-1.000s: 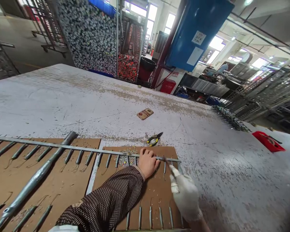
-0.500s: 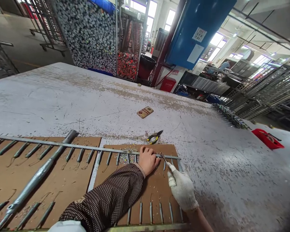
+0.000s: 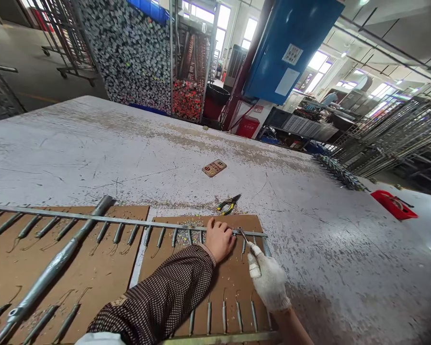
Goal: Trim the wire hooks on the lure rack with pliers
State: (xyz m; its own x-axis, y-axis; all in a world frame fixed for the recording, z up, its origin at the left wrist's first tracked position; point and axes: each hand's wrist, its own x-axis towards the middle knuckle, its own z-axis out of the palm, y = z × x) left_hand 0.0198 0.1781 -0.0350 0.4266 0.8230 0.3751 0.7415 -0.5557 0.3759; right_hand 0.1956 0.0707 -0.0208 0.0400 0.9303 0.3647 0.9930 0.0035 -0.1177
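A long grey metal bar lies across brown cardboard, with several short metal rods ending in wire hooks along it. My bare left hand curls its fingers over this bar near its right end. In a white knit glove, my right hand is closed around a slim metal tool, whose tip touches the bar just right of my left hand. The tool's handle is hidden in the glove, so I cannot tell its kind. One hooked rod hangs below that tip.
Pliers with yellow-black handles and a patterned card-like piece lie on the scuffed white table. A thick metal tube crosses under the bar at left. Farther right are a red tray and a bundle of metal pieces.
The view has shifted slightly. My left hand stays on the bar, and my right hand keeps the tool at nearly the same spot.
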